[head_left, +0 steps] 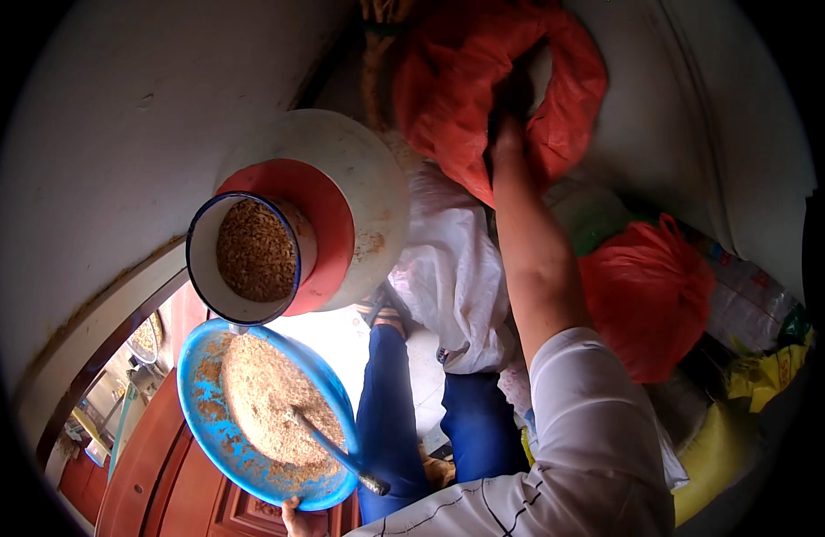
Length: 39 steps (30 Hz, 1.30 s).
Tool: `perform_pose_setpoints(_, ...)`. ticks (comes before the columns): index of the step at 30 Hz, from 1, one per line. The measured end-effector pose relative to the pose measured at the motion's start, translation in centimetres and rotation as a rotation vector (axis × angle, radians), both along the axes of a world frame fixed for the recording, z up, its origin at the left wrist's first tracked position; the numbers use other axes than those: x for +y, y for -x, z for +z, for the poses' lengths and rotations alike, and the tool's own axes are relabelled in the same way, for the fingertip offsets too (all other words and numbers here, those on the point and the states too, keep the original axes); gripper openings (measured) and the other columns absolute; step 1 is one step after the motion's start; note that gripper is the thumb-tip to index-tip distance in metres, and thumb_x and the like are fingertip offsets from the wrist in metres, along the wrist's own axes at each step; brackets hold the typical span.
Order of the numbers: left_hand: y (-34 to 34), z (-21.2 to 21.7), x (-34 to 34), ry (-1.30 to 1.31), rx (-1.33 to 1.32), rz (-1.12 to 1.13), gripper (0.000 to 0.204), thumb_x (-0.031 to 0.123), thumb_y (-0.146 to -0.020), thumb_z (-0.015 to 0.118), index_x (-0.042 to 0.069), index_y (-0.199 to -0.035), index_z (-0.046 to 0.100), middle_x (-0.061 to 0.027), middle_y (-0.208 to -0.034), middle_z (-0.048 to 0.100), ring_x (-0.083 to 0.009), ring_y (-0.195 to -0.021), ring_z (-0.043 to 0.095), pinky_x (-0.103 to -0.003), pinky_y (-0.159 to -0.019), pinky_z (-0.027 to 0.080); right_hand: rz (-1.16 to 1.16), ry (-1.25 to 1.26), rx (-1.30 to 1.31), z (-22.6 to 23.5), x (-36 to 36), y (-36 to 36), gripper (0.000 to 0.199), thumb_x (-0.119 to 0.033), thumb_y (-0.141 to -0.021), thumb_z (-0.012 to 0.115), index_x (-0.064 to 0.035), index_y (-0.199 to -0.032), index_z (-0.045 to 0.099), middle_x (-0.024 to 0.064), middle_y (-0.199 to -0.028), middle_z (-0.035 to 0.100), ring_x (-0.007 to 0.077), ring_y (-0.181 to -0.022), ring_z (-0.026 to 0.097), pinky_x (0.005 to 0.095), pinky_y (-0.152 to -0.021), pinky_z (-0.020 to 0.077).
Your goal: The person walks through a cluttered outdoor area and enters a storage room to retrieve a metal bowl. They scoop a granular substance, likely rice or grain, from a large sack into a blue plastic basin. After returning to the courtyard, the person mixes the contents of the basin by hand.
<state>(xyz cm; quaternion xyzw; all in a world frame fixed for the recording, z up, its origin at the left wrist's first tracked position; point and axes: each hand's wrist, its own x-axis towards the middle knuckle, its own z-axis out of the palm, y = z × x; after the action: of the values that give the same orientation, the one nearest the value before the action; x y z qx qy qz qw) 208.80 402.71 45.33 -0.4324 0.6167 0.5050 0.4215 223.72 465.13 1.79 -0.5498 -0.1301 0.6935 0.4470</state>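
Your right hand [509, 121] at 12 o'clock, sunk into mouth of red plastic bag [484, 80]; fingers hidden, can't tell whether spread or pinched. Bag crumpled, glossy, gaping at top; contents unseen. Your left hand [303, 519] at 6 o'clock grips rim of blue basin [206, 421], only fingertips showing. Basin holds pale tan grain mash, metal spoon [336, 452] lying in it. White enamel mug [244, 259], blue rim, at 9 o'clock above basin, full of brown grain. Second red bag [649, 295] at 3 o'clock, tied.

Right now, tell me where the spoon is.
In the head view, lower left: the spoon lies in the blue bowl of meal, just below the white mug of grain.
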Motion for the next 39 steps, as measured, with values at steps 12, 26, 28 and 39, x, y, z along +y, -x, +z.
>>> perform_pose_setpoints(12,0.2,0.4,2.8,-0.064,0.012,-0.058,0.066,0.033,-0.075,0.062,0.002,-0.129,0.040,-0.0151,-0.131,0.043,-0.0291,-0.122,0.040,-0.044,-0.106,0.028,-0.228,-0.001,0.161,4.0,-4.6,-1.5,0.033,-0.004,-0.078,0.045,-0.0010,-0.111,0.044,0.0136,-0.102,0.053,0.0275,-0.084,0.055,0.0343,-0.065,0.0470)
perform_pose_setpoints(26,0.3,-0.4,0.5,0.023,-0.012,0.039,0.062,0.026,-0.072,0.064,-0.001,-0.124,0.043,-0.0162,-0.124,0.049,-0.0286,-0.116,0.046,-0.043,-0.101,0.035,-0.334,0.125,0.190,4.8,-7.2,-0.6,0.023,-0.004,-0.079,0.046,-0.0039,-0.102,0.046,0.0110,-0.086,0.055,0.0237,-0.066,0.054,0.0299,-0.053,0.0439)
perform_pose_setpoints(28,0.3,-0.1,0.8,0.015,-0.035,0.028,0.062,0.027,-0.073,0.063,-0.001,-0.124,0.043,-0.0156,-0.125,0.049,-0.0283,-0.116,0.046,-0.043,-0.101,0.035,-0.331,0.126,0.204,6.2,-8.0,-0.4,0.019,-0.004,-0.080,0.045,-0.0014,-0.099,0.047,0.0121,-0.082,0.055,0.0237,-0.065,0.054,0.0288,-0.053,0.0444)
perform_pose_setpoints(39,0.6,-0.3,1.6,-0.201,-0.004,0.023,0.061,0.017,-0.073,0.054,0.002,-0.129,0.035,-0.0137,-0.126,0.048,-0.0303,-0.112,0.050,-0.045,-0.095,0.041,-0.218,0.001,0.297,13.7,-13.8,1.6,0.031,-0.001,-0.079,0.048,-0.0019,-0.110,0.049,0.0091,-0.106,0.057,0.0249,-0.093,0.056,0.0348,-0.077,0.0462)
